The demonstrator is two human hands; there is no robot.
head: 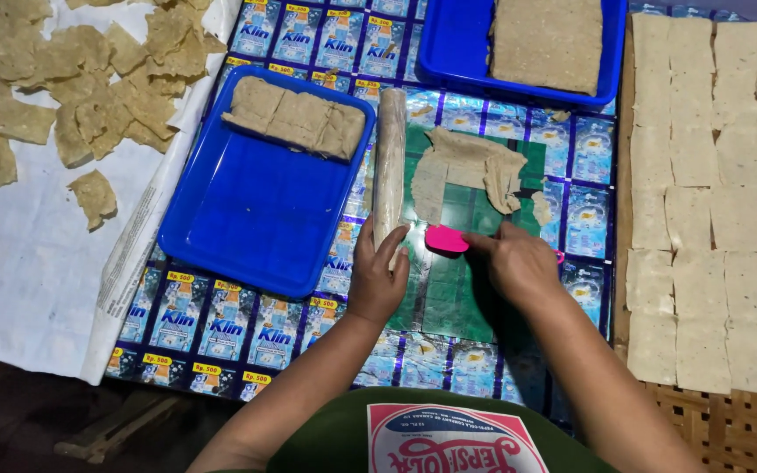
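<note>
left grip: the left hand (377, 278) curls its fingers around the near end of a dough-coated rolling pin (389, 166), closed on it; the pin lies lengthwise, pointing away from the person, probably steadied this way so it does not roll.
right grip: the right hand (519, 261) is closed on a pink scraper (446, 239); the blade points left, flat on the green work mat (457, 293), likely angled to get under the dough.
dough sheet: a thin, torn sheet of beige dough (466, 171) lies on the mat just beyond the scraper, right of the pin, partly folded on itself.
work surface: a sheet of joined blue printed sachets (221, 324) covers the table, apparently as a non-stick liner.
near tray: a blue tray (247, 228) sits left of the pin; folded dough pieces (295, 118) lie along its far edge, within easy reach.
right side: pale cut squares (711, 201) lie in rows on a woven mat (711, 420), edges touching.
far tray: a second blue tray (457, 52) holds a flat dough slab (547, 42).
far left: irregular dried pieces (89, 79) lie scattered on white paper (19, 271).
</note>
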